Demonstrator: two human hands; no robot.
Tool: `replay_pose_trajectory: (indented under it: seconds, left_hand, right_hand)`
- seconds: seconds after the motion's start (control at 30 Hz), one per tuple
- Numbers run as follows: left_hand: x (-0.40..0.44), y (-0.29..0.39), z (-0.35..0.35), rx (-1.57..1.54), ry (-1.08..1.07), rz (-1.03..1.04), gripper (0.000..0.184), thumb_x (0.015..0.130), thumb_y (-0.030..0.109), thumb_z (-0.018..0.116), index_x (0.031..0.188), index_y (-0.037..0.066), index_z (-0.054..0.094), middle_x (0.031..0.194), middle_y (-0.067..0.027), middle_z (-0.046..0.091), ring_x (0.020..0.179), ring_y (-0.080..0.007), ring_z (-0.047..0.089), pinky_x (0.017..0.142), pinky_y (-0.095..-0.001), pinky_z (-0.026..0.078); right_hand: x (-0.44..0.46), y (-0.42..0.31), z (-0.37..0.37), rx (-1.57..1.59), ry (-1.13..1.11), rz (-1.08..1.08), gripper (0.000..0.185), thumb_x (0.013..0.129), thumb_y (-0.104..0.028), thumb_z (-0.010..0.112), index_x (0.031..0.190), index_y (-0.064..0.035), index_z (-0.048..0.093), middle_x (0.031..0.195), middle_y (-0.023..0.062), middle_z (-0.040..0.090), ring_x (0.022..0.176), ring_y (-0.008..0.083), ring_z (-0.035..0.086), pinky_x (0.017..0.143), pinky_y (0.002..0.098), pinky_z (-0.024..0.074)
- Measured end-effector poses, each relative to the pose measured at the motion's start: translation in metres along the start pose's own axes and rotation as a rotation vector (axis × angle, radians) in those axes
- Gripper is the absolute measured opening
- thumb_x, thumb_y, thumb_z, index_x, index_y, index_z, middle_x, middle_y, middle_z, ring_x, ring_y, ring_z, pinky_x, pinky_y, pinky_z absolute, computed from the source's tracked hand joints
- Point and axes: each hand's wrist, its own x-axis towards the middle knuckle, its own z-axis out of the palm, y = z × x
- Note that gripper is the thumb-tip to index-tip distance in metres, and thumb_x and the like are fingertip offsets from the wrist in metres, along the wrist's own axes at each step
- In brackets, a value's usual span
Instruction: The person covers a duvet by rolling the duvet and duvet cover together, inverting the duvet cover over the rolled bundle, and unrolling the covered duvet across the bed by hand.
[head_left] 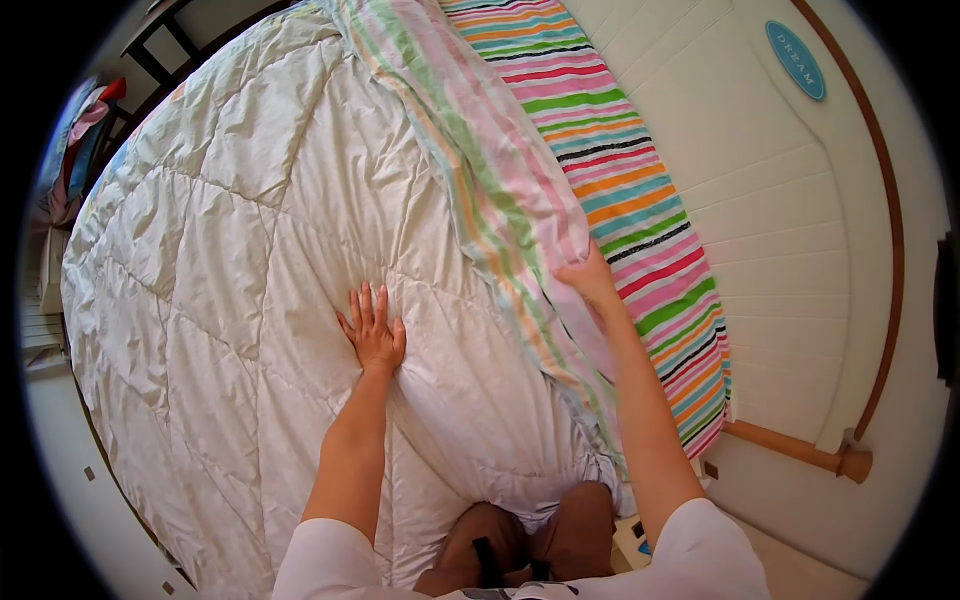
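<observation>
Bedroom. Bed (785, 444) with cream headboard (770, 230) at the right; blue plaque (796, 60) on it, lettered DREAM.

Quilt (230, 250): white, stitched, wrinkled, laid over most of the bed. Pastel band (480, 170): striped cloth along the quilt's headboard side, loosely rumpled. Sheet (640, 215): brightly striped, showing between band and headboard.

Left hand (376, 335): palm down on the quilt, fingers spread. Right hand (588, 278): at the band's edge beside the sheet, thumb over the cloth; other fingers largely hidden, so whether it pinches the cloth cannot be told.

Knees (580, 525): brown trousers, at the quilt's near edge. Clothes (85, 130): a heap at the far left.

Risks, as judged:
- Band: soft and loose; a tug at one point could skew or bunch it, leaving the far stretch behind.
- Quilt: weight on the left palm could pin the filling and deepen the creases; a sideways push could drag the whole piece off line.
- Near edge: knees pressing there could trap cloth and make the pull uneven.
- Sheet: fingers catching it along with the band could ruck it up.
</observation>
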Motion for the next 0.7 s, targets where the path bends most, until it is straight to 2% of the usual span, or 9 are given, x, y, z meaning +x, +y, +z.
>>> replay_pose_trajectory:
  seconds: [0.07, 0.13, 0.2, 0.3, 0.4, 0.5, 0.6, 0.67, 0.7]
  left_hand:
    - [0.000, -0.001, 0.000, -0.029, 0.003, -0.001, 0.067, 0.087, 0.035, 0.052, 0.152, 0.024, 0.037, 0.162, -0.0057, 0.024, 0.151, -0.0300, 0.016, 0.118, -0.0619, 0.003]
    - [-0.001, -0.002, -0.001, -0.057, 0.010, 0.002, 0.068, 0.086, 0.034, 0.052, 0.152, 0.024, 0.037, 0.162, -0.0058, 0.024, 0.151, -0.0298, 0.016, 0.118, -0.0615, 0.003]
    - [0.000, -0.003, -0.004, -0.079, 0.020, 0.015, 0.069, 0.085, 0.033, 0.054, 0.152, 0.024, 0.038, 0.162, -0.0055, 0.025, 0.151, -0.0295, 0.016, 0.118, -0.0607, 0.001]
    - [0.000, -0.004, -0.005, -0.119, 0.007, 0.005, 0.063, 0.088, 0.034, 0.052, 0.149, 0.024, 0.042, 0.161, -0.0069, 0.027, 0.150, -0.0308, 0.018, 0.117, -0.0626, 0.004]
    - [0.002, -0.011, -0.010, -0.242, -0.038, 0.022, 0.058, 0.092, 0.033, 0.049, 0.147, 0.018, 0.045, 0.161, -0.0090, 0.027, 0.150, -0.0319, 0.017, 0.116, -0.0639, 0.003]
    - [0.004, -0.034, 0.017, -0.572, 0.021, -0.072, 0.053, 0.094, 0.032, 0.045, 0.142, 0.009, 0.048, 0.156, -0.0134, 0.034, 0.146, -0.0351, 0.025, 0.117, -0.0609, 0.002]
    - [-0.002, -0.095, 0.096, -1.173, -0.032, -0.210, 0.046, 0.095, 0.025, 0.045, 0.134, 0.004, 0.054, 0.131, -0.0159, 0.056, 0.126, -0.0317, 0.046, 0.117, -0.0444, 0.018]
    - [0.000, -0.098, 0.083, -1.379, -0.094, -0.339, 0.043, 0.095, 0.022, 0.045, 0.130, 0.001, 0.056, 0.119, -0.0154, 0.065, 0.116, -0.0283, 0.055, 0.113, -0.0366, 0.029]
    - [0.004, -0.086, 0.048, -1.384, -0.136, -0.425, 0.042, 0.095, 0.021, 0.045, 0.129, 0.001, 0.057, 0.116, -0.0140, 0.066, 0.113, -0.0261, 0.058, 0.110, -0.0342, 0.033]
  right_hand:
    - [-0.021, -0.048, 0.029, -0.507, 0.064, 0.007, 0.080, 0.074, -0.014, 0.073, 0.146, -0.0102, 0.038, 0.121, 0.0247, 0.059, 0.106, 0.0410, 0.061, 0.081, 0.0446, 0.0537]
    - [-0.061, -0.079, 0.073, -0.625, 0.108, -0.175, 0.076, 0.077, -0.006, 0.064, 0.148, -0.0110, 0.038, 0.108, 0.0234, 0.059, 0.094, 0.0438, 0.061, 0.076, 0.0471, 0.0532]
    - [-0.088, -0.098, 0.119, -0.689, 0.124, -0.327, 0.074, 0.081, -0.004, 0.060, 0.151, -0.0129, 0.036, 0.095, 0.0201, 0.057, 0.084, 0.0419, 0.062, 0.075, 0.0467, 0.0532]
    - [-0.116, -0.127, 0.179, -0.680, 0.035, -0.306, 0.078, 0.079, -0.002, 0.061, 0.152, -0.0160, 0.035, 0.097, 0.0180, 0.055, 0.079, 0.0375, 0.063, 0.067, 0.0454, 0.0534]
    - [-0.134, -0.137, 0.224, -0.706, -0.043, -0.361, 0.073, 0.083, -0.003, 0.059, 0.151, -0.0133, 0.035, 0.099, 0.0183, 0.055, 0.078, 0.0338, 0.064, 0.065, 0.0416, 0.0555]
    - [-0.148, -0.132, 0.248, -0.693, -0.142, -0.445, 0.069, 0.086, -0.004, 0.057, 0.151, -0.0120, 0.034, 0.100, 0.0184, 0.055, 0.078, 0.0329, 0.064, 0.065, 0.0407, 0.0567]
    - [-0.163, -0.127, 0.255, -0.628, -0.270, -0.466, 0.075, 0.082, -0.003, 0.061, 0.152, -0.0111, 0.033, 0.105, 0.0195, 0.054, 0.083, 0.0357, 0.063, 0.072, 0.0431, 0.0552]
    - [-0.170, -0.123, 0.255, -0.575, -0.342, -0.447, 0.078, 0.079, -0.001, 0.063, 0.151, -0.0093, 0.033, 0.106, 0.0200, 0.053, 0.088, 0.0381, 0.060, 0.076, 0.0447, 0.0529]
    - [-0.174, -0.119, 0.255, -0.563, -0.370, -0.437, 0.079, 0.078, -0.001, 0.064, 0.151, -0.0095, 0.033, 0.107, 0.0198, 0.053, 0.092, 0.0386, 0.059, 0.079, 0.0448, 0.0519]
